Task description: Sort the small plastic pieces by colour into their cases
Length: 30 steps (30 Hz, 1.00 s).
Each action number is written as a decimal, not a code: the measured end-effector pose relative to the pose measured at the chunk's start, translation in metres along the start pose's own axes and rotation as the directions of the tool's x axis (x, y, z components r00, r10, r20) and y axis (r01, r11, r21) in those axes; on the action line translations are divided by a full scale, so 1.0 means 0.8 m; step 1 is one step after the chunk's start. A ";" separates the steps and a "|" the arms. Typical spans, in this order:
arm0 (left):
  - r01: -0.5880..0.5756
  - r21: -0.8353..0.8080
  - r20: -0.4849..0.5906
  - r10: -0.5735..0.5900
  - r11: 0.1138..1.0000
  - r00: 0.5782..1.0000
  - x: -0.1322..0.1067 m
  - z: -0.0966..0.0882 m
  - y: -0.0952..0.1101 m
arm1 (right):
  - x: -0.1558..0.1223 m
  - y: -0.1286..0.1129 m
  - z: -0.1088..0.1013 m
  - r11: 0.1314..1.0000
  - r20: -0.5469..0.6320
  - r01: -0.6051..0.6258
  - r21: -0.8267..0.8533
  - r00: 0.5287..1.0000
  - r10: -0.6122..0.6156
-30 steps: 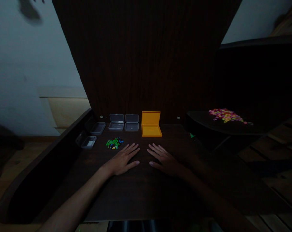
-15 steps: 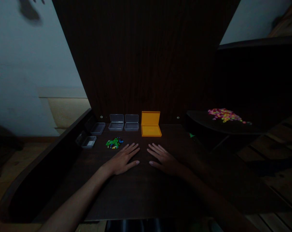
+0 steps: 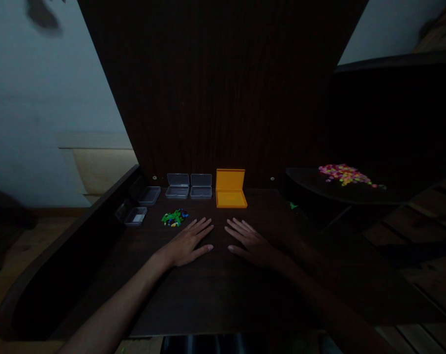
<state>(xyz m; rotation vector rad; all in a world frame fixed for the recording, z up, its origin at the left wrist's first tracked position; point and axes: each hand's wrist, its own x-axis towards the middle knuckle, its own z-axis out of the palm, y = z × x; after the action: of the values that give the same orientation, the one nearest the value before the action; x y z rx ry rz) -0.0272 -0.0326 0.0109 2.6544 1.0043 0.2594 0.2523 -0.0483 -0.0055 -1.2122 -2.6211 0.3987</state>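
My left hand (image 3: 189, 243) lies flat on the dark wooden tabletop (image 3: 215, 295), palm down, fingers apart, holding nothing. Opposite it, my right hand (image 3: 250, 244) rests the same way, also with nothing in it. Just beyond my left fingertips is a small heap of green, blue and other coloured pieces (image 3: 174, 218), too small to make out singly. A yellow box (image 3: 231, 198) with its lid raised stands behind the gap between my hands. To its left are two clear plastic boxes, one (image 3: 201, 192) beside the other (image 3: 177, 192), both with lids up.
Two more clear boxes, one further back (image 3: 149, 195) and one nearer (image 3: 135, 216), sit by the raised left side panel (image 3: 71, 250). On a dark shelf (image 3: 304, 184) at the right lies a pile of pink, yellow and red pieces (image 3: 344, 174). A tall dark panel (image 3: 223, 88) closes the back.
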 end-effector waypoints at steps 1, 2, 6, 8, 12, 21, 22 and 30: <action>-0.005 -0.001 -0.007 0.005 1.000 1.000 0.000 0.000 -0.001 | 0.000 0.000 0.000 1.000 0.001 0.000 0.003 1.000 0.000; -0.009 0.000 -0.015 0.009 1.000 1.000 0.000 0.001 -0.001 | 0.000 0.000 0.000 1.000 0.001 0.001 0.005 1.000 -0.001; -0.011 0.005 -0.020 0.011 1.000 1.000 0.000 0.002 -0.002 | 0.000 -0.002 -0.002 1.000 -0.005 0.000 0.004 1.000 0.000; -0.001 0.007 -0.006 0.001 1.000 1.000 0.000 0.001 -0.002 | 0.000 -0.003 -0.003 1.000 -0.002 -0.001 0.005 1.000 0.001; 0.004 0.006 -0.001 -0.004 1.000 1.000 0.000 0.001 -0.001 | 0.000 -0.004 -0.004 1.000 0.013 -0.006 -0.004 1.000 0.006; -0.011 0.016 -0.014 0.011 1.000 1.000 0.000 0.003 -0.004 | -0.001 -0.001 -0.001 1.000 -0.010 0.010 0.004 1.000 -0.010; -0.012 0.014 -0.015 0.012 1.000 1.000 0.000 0.004 -0.004 | -0.001 -0.001 -0.001 1.000 -0.009 0.010 0.004 1.000 -0.010; 0.000 0.010 -0.004 0.000 1.000 1.000 0.000 0.003 -0.003 | 0.000 -0.004 -0.003 1.000 0.004 -0.005 -0.009 1.000 0.005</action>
<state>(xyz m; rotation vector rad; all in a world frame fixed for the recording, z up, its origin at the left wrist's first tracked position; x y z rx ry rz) -0.0280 -0.0317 0.0081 2.6637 1.0091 0.2602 0.2508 -0.0498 -0.0024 -1.2219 -2.6272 0.3908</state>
